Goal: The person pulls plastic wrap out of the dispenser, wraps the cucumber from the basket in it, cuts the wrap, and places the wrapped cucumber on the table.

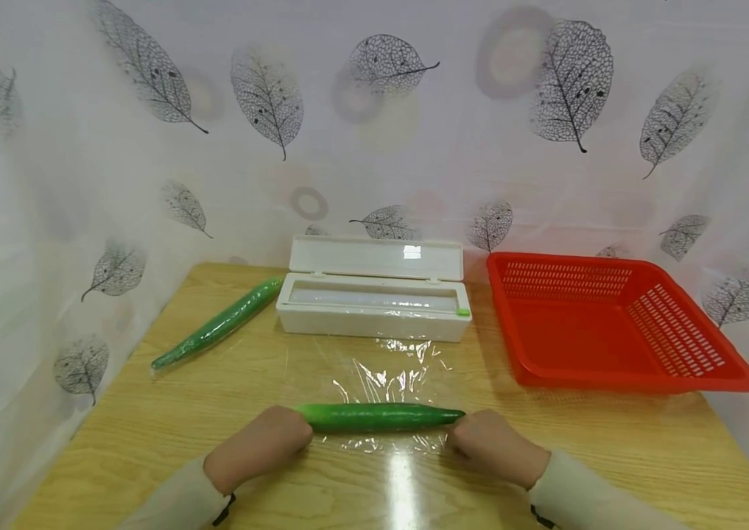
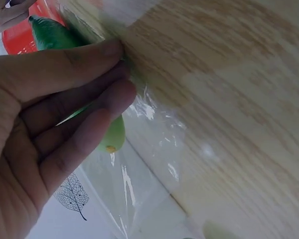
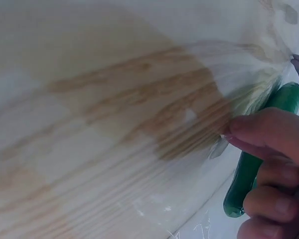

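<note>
A green cucumber lies crosswise near the front of the table, on a sheet of clear cling film. Its pale end is beside my left hand, whose thumb and forefinger pinch the front edge of the film. At the darker, tapered end, my right hand pinches the film's other front corner between thumb and forefinger. The film stretches back from the cucumber toward a white cling film dispenser, its lid raised and a roll inside.
Another cucumber, shiny with film, lies slanted at the table's left. A red plastic basket with slotted walls stands at the right. Behind the wooden table hangs a leaf-patterned curtain.
</note>
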Action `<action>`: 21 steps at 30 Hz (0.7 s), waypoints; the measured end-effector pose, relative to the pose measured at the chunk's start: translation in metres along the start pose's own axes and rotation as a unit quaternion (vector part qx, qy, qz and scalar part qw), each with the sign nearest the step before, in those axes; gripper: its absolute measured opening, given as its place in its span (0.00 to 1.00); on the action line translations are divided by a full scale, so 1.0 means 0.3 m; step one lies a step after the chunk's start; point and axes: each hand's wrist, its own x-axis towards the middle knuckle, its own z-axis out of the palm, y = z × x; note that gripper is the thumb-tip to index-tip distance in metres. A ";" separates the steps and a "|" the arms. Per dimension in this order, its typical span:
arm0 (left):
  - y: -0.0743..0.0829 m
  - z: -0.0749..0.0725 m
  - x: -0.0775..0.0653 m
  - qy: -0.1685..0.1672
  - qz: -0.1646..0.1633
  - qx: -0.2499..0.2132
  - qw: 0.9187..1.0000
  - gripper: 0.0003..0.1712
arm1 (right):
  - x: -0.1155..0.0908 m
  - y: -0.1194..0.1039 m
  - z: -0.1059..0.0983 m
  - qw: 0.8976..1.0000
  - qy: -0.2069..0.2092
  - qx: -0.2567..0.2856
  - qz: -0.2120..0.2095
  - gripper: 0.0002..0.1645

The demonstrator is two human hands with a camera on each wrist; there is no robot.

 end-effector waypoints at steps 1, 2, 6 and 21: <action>-0.001 0.004 0.001 0.004 0.003 0.005 1.000 0.16 | 0.000 -0.001 0.002 1.000 0.001 -0.002 0.001 0.21; -0.002 0.008 0.001 0.011 0.006 0.010 1.000 0.16 | 0.000 -0.001 0.004 1.000 0.002 -0.003 0.001 0.21; -0.007 0.025 -0.002 0.027 0.010 0.006 1.000 0.16 | 0.000 0.002 0.011 1.000 0.001 -0.003 0.005 0.21; -0.050 -0.020 0.016 0.032 -0.039 -0.111 0.993 0.06 | 0.011 0.048 -0.030 0.997 -0.008 0.077 0.003 0.14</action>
